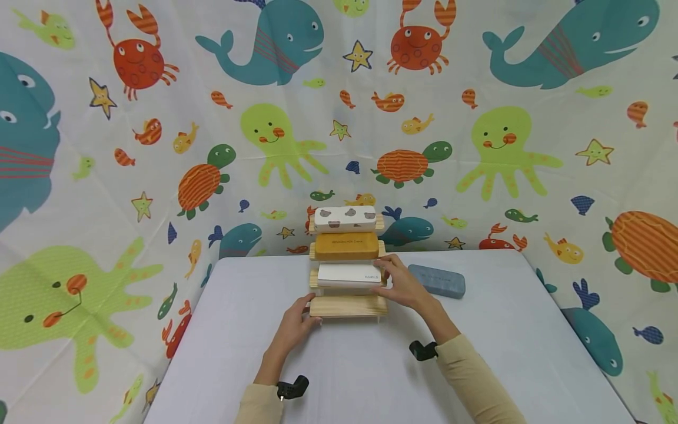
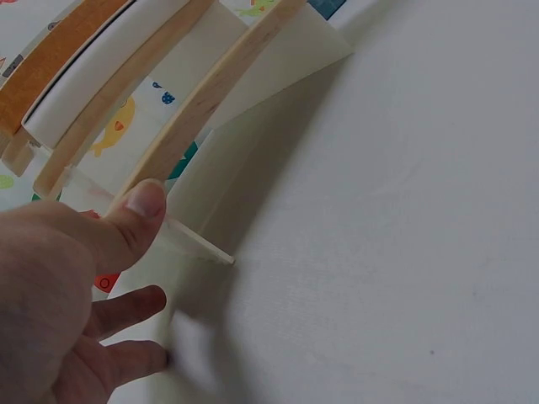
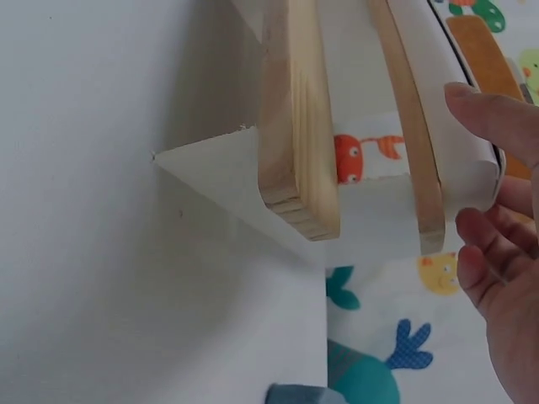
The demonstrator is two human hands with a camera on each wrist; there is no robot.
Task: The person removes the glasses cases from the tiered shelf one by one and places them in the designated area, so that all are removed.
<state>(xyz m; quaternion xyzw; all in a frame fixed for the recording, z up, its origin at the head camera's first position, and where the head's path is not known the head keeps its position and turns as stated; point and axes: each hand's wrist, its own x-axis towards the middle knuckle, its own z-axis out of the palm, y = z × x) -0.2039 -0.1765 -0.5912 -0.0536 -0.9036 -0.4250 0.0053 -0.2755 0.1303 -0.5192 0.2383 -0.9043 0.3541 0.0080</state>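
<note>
A tiered wooden rack (image 1: 348, 305) with pale planks and thin white side supports stands on the table. On its third tier down lies a white glasses case (image 1: 346, 274) with small lettering. My right hand (image 1: 402, 284) grips the right end of that case, thumb on its front in the right wrist view. At the left end of the lowest plank (image 2: 198, 105), my left hand (image 1: 293, 325) holds the rack with its thumb against the wood; two other fingers spread below. The lowest plank bears nothing. An orange-brown case (image 1: 346, 246) and a white spotted case (image 1: 345, 218) occupy the upper tiers.
A blue-grey case (image 1: 436, 281) lies on the white table (image 1: 254, 288), right of the rack and beyond my right hand. Behind the table hangs a cloth (image 1: 318, 153) printed with sea animals, close to the rack's back.
</note>
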